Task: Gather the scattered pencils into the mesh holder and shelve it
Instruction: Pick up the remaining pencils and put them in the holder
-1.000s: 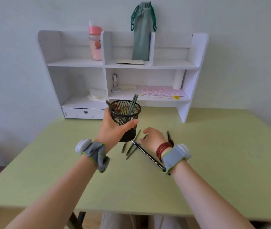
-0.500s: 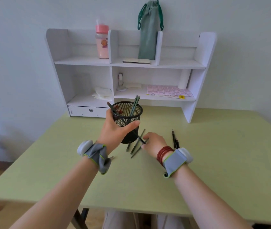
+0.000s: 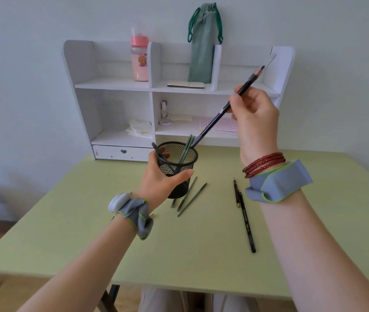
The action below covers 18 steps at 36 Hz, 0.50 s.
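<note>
My left hand (image 3: 161,176) grips the black mesh holder (image 3: 177,163), held just above the green table (image 3: 89,233). Several pencils stand inside it. My right hand (image 3: 255,118) is raised and pinches a dark pencil (image 3: 219,113), tilted with its lower tip at the holder's rim. Three green pencils (image 3: 190,197) lie on the table just right of the holder, partly hidden by it. Two black pencils (image 3: 245,217) lie end to end further right, under my right wrist.
A white desktop shelf (image 3: 111,84) stands at the back of the table with a small drawer (image 3: 122,152) at its base. It holds a pink bottle (image 3: 139,57), a green pouch (image 3: 203,43), a small notebook (image 3: 185,84), tape and a pink sheet.
My right hand has lifted a dark pencil off the table, up and to the right, and its tip now reaches the holder's rim. The left hand still holds the holder.
</note>
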{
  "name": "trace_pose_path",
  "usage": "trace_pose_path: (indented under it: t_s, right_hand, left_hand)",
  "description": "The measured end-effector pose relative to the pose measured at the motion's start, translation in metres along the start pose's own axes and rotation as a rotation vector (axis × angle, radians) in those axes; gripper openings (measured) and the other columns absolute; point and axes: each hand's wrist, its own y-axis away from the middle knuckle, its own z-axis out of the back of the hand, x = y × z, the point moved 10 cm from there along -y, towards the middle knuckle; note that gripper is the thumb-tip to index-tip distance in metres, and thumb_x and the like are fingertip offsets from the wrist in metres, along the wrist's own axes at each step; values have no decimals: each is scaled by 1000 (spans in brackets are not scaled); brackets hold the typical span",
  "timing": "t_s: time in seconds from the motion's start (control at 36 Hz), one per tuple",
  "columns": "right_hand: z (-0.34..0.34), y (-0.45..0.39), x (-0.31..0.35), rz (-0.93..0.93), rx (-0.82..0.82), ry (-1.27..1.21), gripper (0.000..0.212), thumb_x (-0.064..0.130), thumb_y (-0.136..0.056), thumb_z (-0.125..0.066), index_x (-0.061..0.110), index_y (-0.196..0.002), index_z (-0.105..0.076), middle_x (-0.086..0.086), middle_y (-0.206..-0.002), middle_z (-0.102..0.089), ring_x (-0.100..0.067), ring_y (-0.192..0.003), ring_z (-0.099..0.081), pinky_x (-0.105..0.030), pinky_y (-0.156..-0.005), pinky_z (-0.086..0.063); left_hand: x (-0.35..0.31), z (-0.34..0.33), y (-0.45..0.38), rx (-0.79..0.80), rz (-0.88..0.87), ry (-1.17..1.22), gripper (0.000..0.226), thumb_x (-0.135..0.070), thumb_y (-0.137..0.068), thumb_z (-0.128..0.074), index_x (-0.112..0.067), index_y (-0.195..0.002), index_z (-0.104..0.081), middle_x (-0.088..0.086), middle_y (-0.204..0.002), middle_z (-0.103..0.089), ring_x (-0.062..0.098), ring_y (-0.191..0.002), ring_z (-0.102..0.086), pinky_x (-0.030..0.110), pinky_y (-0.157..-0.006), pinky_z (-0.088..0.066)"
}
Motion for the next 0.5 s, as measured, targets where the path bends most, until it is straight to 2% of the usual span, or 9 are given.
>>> trace_pose_path:
  t_s: [0.11,0.22,0.28,0.33,0.5]
  right_hand:
    - [-14,5,-12,-38,40,47,9,9,-84,-61,16,-90,-61,-2,-83,-64,-16,-76,-61,-20,-70,-50]
    - [-28,13,-36,-109,111,152,7,13,-83,-62,18,-88,-62,0,-79,-65,-17,-72,-64,-27,-71,-51]
    - [-31,18,-47,-138,137,212,6,15,-82,-64,20,-85,-62,-2,-81,-66,-23,-78,-66,-36,-78,-54]
    - [-34,22,-56,-159,155,255,5,17,-81,-65,20,-85,-64,-1,-80,-66,-21,-79,-64,-39,-84,-54]
    - [-37,30,-73,-184,184,379,17,27,-83,-61,14,-91,-69,2,-79,-66,-14,-80,-61,-25,-74,-44]
  left_hand:
    - [-2,-5,1,15,-10,-15,81,-44,-60,-83,-21,-125,-40,-7,-117,-56,12,-109,-52,27,-93,-40]
    - [-3,-7,2,21,-14,-16,80,-47,-59,-82,-23,-123,-41,-10,-115,-56,9,-107,-52,24,-89,-37]
    - [-2,-8,2,24,-15,-6,78,-46,-59,-83,-24,-121,-42,-12,-113,-57,7,-105,-53,22,-87,-37]
    - [-2,-8,2,26,-18,2,76,-44,-59,-83,-24,-120,-43,-13,-112,-58,6,-105,-54,18,-85,-37]
    - [1,-8,0,18,-20,8,77,-45,-58,-83,-27,-120,-41,-21,-107,-55,-5,-99,-52,13,-82,-35]
